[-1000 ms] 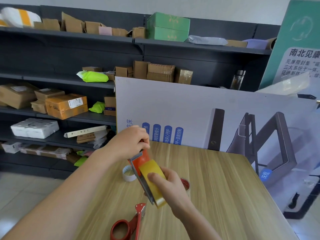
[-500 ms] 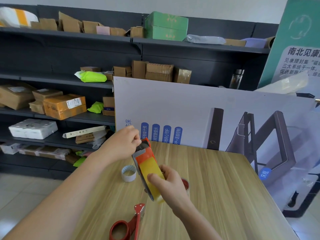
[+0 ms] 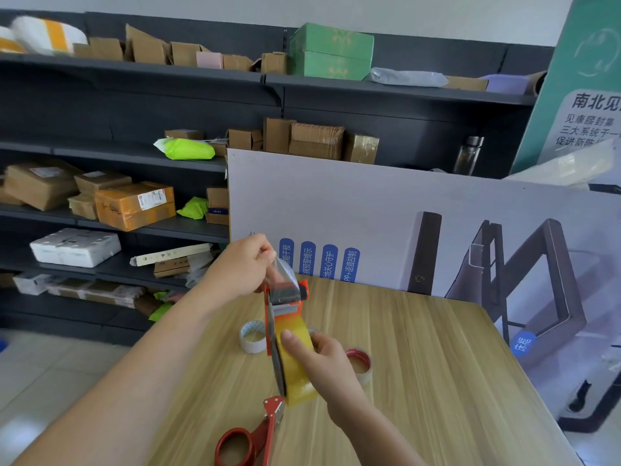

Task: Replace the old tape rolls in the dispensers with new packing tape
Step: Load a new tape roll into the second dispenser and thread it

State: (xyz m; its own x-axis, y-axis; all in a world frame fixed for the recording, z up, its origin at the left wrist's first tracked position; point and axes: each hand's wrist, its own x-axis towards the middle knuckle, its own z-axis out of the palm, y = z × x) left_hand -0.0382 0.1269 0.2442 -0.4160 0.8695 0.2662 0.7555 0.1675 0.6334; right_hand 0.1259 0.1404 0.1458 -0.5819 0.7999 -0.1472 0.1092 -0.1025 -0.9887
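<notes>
An orange tape dispenser [image 3: 280, 306] is held upright above the wooden table [image 3: 420, 381], loaded with a yellowish roll of packing tape [image 3: 295, 368]. My right hand [image 3: 327, 359] grips that roll and the dispenser's body, thumb on the roll's face. My left hand [image 3: 242, 267] pinches the clear free end of the tape [image 3: 285, 272] above the dispenser's front roller. A second red dispenser [image 3: 250, 435] lies flat near the table's front edge. A nearly used white roll [image 3: 252, 336] lies left of the held dispenser. A roll with a red core [image 3: 361, 363] sits behind my right hand, partly hidden.
A large printed board [image 3: 386, 210] leans upright along the table's far edge. Dark shelving [image 3: 134, 105] with several cardboard boxes and parcels fills the wall behind and to the left. The table's left edge drops to a tiled floor [image 3: 50, 375].
My left hand has lifted up and away, drawing the clear tape end out over the dispenser's front. The dispenser has tilted more upright in my right hand.
</notes>
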